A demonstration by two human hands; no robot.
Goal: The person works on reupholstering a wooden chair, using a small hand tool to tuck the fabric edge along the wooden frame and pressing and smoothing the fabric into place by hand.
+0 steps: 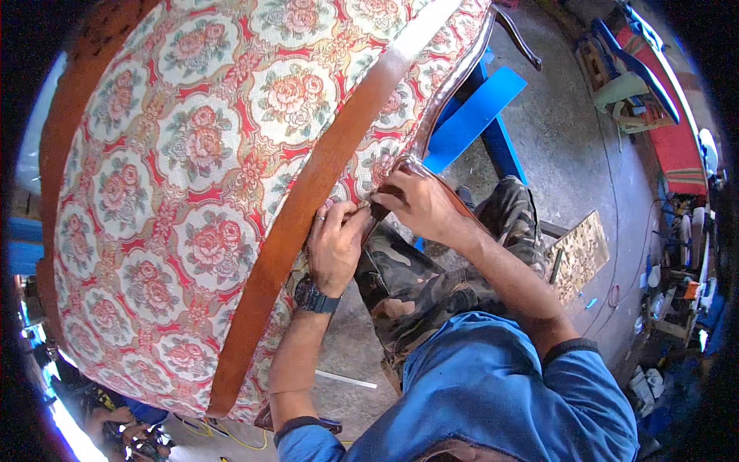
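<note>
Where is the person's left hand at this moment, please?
In the head view, the left hand sits near the centre, pressed against the floral upholstery beside the brown wooden band, touching the right hand.

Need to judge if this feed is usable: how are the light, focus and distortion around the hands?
Head view: even daylight, hands and floral cushion reasonably sharp; fisheye bends the brown wooden strip and darkens the corners; bright glare at the lower left edge; the tool tip between the fingers is too small to make out.

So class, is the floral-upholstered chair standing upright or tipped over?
Tipped: the floral-upholstered chair rests sideways on a blue stand, one curved leg jutting out sideways.
</note>
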